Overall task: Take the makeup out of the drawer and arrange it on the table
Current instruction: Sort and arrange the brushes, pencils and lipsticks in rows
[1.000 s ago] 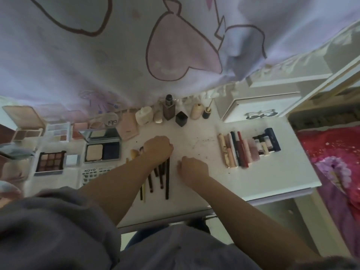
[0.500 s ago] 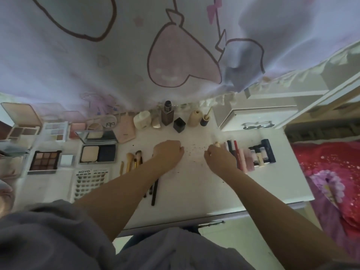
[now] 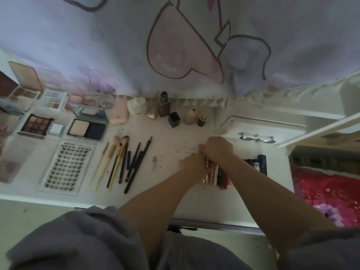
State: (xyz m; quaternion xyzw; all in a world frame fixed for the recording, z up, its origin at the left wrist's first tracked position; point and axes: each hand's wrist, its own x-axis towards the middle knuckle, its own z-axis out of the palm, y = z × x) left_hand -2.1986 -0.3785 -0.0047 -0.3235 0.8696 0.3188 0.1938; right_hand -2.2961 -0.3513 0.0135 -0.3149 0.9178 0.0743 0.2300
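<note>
- Right of centre in the frame, the left hand (image 3: 194,164) and right hand (image 3: 219,150) met over the row of tubes (image 3: 213,175) on the table (image 3: 175,197); fingers curled onto the near tubes, though whether they pinched or merely pushed could not be told.
- The step looked like squaring the row: best done with small, even nudges from both ends, keeping the tubes parallel and touching.
- Both forearms reached in from the lower frame, converging, knuckles up.
- The brushes (image 3: 124,162) lay fanned left of centre, well apart; a small stray piece (image 3: 154,161) lay between.
</note>
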